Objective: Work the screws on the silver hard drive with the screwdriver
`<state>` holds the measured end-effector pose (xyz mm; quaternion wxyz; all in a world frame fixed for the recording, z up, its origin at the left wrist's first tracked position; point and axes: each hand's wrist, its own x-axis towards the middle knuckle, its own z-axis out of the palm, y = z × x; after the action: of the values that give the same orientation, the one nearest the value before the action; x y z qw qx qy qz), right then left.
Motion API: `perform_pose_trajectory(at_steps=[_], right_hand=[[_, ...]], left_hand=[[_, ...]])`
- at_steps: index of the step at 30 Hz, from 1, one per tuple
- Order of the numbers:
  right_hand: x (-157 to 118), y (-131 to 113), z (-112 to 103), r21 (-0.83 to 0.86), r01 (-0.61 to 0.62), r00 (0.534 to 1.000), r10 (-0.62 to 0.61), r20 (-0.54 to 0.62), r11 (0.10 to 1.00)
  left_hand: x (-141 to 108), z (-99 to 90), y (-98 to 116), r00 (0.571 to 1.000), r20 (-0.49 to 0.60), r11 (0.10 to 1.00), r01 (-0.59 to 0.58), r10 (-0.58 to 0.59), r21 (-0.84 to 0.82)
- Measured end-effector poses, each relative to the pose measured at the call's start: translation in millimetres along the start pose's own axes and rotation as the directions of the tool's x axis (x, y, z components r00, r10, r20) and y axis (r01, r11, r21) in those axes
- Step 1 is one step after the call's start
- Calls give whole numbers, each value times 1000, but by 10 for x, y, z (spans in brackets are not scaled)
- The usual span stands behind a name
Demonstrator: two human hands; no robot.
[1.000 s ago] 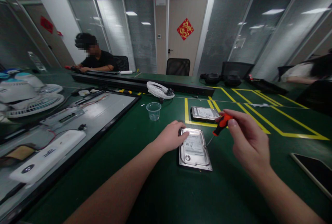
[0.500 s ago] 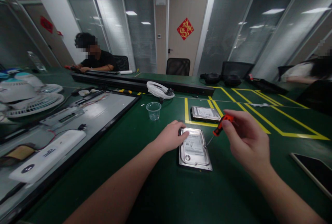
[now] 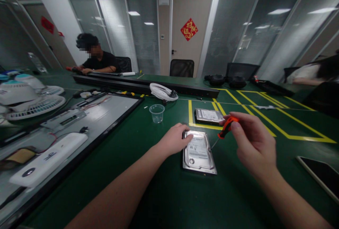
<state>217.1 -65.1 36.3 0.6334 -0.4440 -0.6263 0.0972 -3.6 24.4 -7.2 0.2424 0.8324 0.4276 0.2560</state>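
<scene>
A silver hard drive (image 3: 199, 154) lies flat on the green table, its label facing up. My left hand (image 3: 177, 139) grips its upper left edge, the thumb resting on the cover and the fingers over the far side. In my right hand (image 3: 253, 135) is a screwdriver (image 3: 225, 128) with a red and black handle, pinched between thumb and fingers. Its thin shaft slants down to the left, and the tip meets the drive's right edge; any screw there is too small to make out. Just behind lies a second hard drive (image 3: 209, 115) inside yellow tape lines.
A clear plastic cup (image 3: 157, 114) and a white fan guard (image 3: 163, 92) stand beyond my left hand. A large panel (image 3: 106, 116) with electronics fills the left side. At right lies a phone-like slab (image 3: 320, 176). Across the table sits a person (image 3: 99, 59); another is at far right.
The fingers of my right hand have shifted slightly on the screwdriver handle, which has turned a little. The tip, the hard drive and my left hand stay in place.
</scene>
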Motion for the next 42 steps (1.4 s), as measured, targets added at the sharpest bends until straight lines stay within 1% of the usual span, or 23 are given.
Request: perform_pose_trajectory(at_steps=[4, 8, 12, 16, 20, 25, 29, 36, 42], right_hand=[[9, 35, 8, -67, 42, 999, -44, -32, 997], [12, 24, -15, -129, 65, 998, -66, -3, 989], [10, -26, -33, -78, 50, 999, -48, 25, 996], [9, -50, -25, -71, 37, 999, -37, 9, 997], [3, -22, -13, -53, 18, 1000, -18, -5, 998], [12, 10, -4, -80, 52, 998, -55, -36, 995], [20, 3, -9, -117, 80, 996, -84, -27, 990], [7, -68, -6, -42, 19, 1000, -19, 0, 999], [6, 3, 8, -40, 21, 999, -22, -26, 999]], left_hand=[[0, 4, -9, 1000, -7, 1000, -13, 13, 3], [7, 14, -24, 999, -15, 1000, -30, 30, 7], [9, 16, -29, 1000, -12, 1000, -27, 27, 1], [6, 10, -24, 1000, -1, 1000, -12, 12, -1], [3, 5, -19, 1000, 10, 1000, -4, 4, -9], [5, 6, -12, 1000, 6, 1000, 8, -8, -1], [5, 2, -14, 1000, 10, 1000, 3, -3, -5], [3, 12, -31, 1000, -13, 1000, -22, 22, -2], [2, 8, -20, 1000, 0, 1000, -8, 8, -1]])
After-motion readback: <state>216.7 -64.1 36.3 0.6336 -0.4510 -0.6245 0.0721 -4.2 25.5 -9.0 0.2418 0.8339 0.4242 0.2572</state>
